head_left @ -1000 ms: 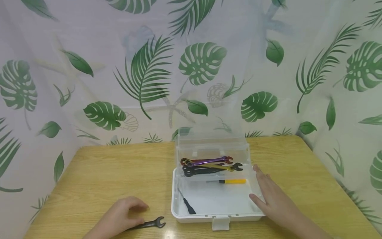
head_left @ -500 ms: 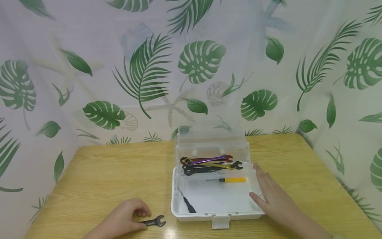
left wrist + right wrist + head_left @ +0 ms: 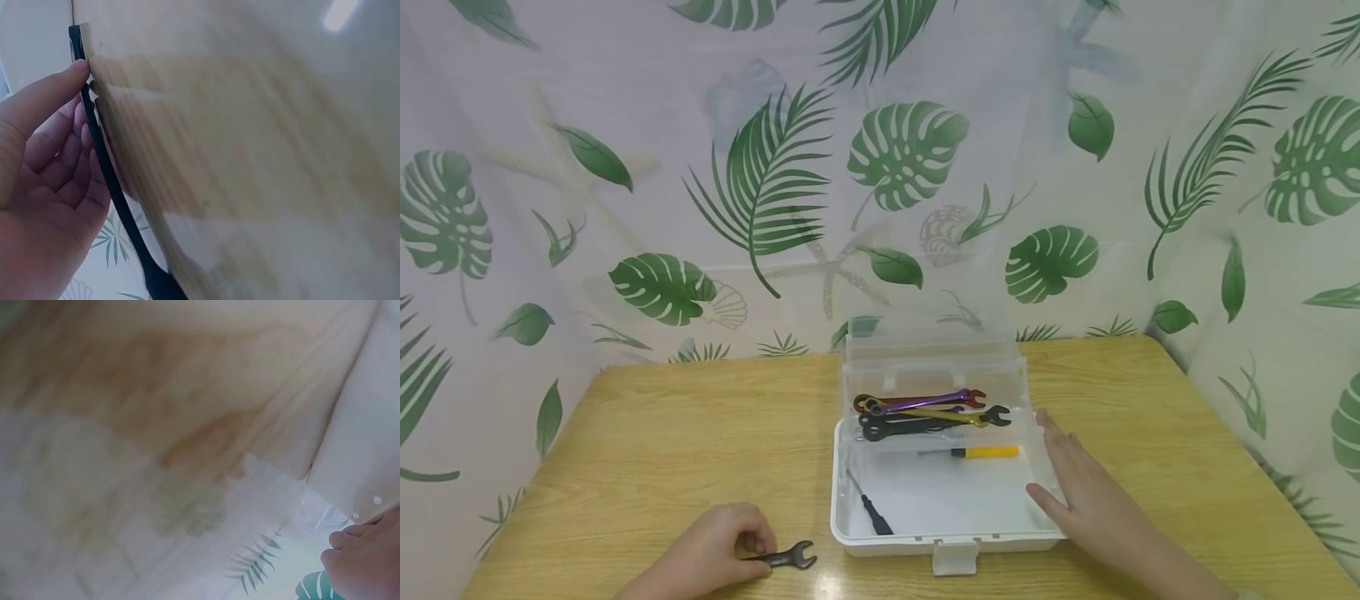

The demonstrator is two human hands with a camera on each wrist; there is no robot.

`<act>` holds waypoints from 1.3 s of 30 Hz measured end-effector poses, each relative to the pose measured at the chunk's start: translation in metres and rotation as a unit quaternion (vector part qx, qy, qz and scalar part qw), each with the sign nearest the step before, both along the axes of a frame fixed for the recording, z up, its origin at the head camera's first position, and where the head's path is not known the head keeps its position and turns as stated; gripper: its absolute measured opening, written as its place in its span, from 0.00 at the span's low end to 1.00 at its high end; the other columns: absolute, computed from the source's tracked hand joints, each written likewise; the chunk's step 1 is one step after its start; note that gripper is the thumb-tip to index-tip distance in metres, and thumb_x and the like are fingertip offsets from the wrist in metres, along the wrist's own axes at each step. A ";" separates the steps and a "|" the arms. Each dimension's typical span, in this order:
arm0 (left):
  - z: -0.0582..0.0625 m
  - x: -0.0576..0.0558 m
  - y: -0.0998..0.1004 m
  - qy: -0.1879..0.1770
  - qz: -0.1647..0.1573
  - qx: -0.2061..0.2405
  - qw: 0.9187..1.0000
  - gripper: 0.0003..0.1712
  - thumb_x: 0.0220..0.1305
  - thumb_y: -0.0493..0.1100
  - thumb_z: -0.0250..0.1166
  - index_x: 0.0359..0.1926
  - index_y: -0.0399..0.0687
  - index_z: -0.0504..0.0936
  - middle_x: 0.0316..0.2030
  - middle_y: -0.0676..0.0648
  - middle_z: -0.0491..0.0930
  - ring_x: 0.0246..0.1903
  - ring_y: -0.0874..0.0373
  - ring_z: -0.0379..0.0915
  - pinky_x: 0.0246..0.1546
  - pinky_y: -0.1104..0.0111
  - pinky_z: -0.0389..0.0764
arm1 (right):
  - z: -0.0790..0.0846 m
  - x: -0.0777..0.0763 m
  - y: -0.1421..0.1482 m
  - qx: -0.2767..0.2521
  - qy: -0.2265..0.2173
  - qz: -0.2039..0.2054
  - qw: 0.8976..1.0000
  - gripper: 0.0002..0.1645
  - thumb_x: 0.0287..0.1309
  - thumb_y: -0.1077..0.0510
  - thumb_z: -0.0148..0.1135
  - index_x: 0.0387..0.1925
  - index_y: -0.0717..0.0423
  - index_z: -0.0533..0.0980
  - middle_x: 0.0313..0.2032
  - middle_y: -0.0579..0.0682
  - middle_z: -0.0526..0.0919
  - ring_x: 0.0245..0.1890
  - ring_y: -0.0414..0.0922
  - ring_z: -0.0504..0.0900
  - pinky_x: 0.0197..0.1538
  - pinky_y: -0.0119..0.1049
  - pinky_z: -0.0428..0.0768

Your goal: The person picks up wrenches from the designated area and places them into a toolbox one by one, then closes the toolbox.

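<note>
A black wrench lies on the wooden table near its front edge, left of the box. My left hand curls its fingers over the wrench's handle; in the left wrist view the thumb and fingers close on the thin black wrench against the table. My right hand lies flat with straight fingers against the right wall of the open white plastic box. In the right wrist view the box wall and a bit of my right hand show.
Inside the box lie several coloured wrenches on a clear upper tray, a yellow-handled screwdriver and a black-handled one. The clear lid stands open at the back. A leaf-print curtain surrounds the table.
My left hand's fingers have curled down and closed on the black wrench's handle. The right hand has stayed on the box's side.
</note>
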State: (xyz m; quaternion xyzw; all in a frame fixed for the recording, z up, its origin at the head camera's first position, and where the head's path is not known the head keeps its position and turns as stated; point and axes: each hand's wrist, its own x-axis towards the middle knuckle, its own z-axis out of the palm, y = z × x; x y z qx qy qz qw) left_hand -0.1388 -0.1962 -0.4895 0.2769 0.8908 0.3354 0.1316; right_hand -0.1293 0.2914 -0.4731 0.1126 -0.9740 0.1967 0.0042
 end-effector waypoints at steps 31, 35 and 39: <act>0.001 -0.004 -0.002 -0.064 0.035 0.035 0.997 0.06 0.60 0.35 0.78 0.37 0.46 0.89 0.34 0.54 0.88 0.33 0.74 0.77 0.35 0.76 0.83 | 0.001 0.000 -0.001 -0.002 0.015 0.004 1.000 0.55 0.77 0.44 0.59 0.86 0.56 0.38 0.84 0.65 0.50 0.77 0.76 0.59 0.75 0.74 0.62; 0.001 -0.005 -0.004 -0.062 0.029 0.041 0.997 0.06 0.61 0.34 0.77 0.38 0.45 0.90 0.35 0.52 0.90 0.34 0.73 0.79 0.36 0.76 0.83 | 0.000 -0.001 0.000 -0.004 0.020 0.007 1.000 0.55 0.77 0.44 0.60 0.86 0.56 0.38 0.84 0.65 0.51 0.77 0.76 0.59 0.75 0.74 0.62; 0.001 -0.005 -0.006 -0.062 0.027 0.042 0.997 0.06 0.62 0.34 0.76 0.39 0.46 0.90 0.36 0.52 0.91 0.35 0.73 0.81 0.37 0.76 0.84 | 0.000 -0.001 0.000 -0.005 0.013 0.005 1.000 0.56 0.77 0.44 0.60 0.86 0.56 0.37 0.84 0.65 0.50 0.77 0.76 0.58 0.75 0.75 0.62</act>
